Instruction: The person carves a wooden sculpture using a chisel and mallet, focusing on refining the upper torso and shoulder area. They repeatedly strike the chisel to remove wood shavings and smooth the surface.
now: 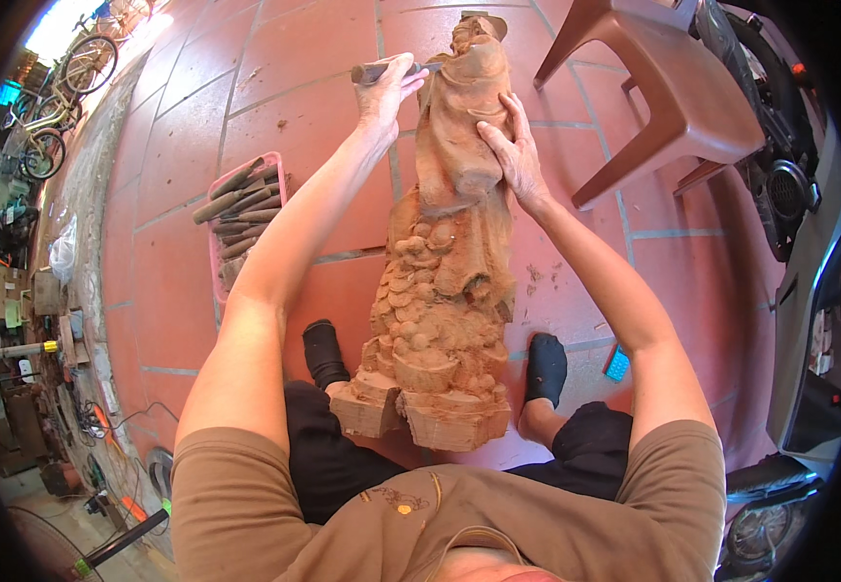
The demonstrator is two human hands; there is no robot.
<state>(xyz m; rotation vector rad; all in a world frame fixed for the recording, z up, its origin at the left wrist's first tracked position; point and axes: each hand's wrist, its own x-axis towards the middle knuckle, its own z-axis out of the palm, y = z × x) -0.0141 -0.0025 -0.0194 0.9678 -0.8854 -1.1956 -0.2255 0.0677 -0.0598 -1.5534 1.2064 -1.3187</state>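
Note:
A carved wooden statue (454,252) lies along the tiled floor between my feet, its broad base close to me and its hatted head at the far end. My left hand (385,95) is closed round a carving chisel (370,74) with a thick handle. The chisel's blade points right and meets the statue near its shoulder. On the statue's right side rests my right hand (515,155), palm against the wood, thumb and fingers spread over the robe folds.
Left of my forearm, a pink basket (217,254) holds several handled tools. A brown plastic stool (673,92) stands at the far right, beside a motorbike (779,145). Near my right foot lies a blue remote-like object (617,364). Bicycles (52,107) and clutter line the left edge.

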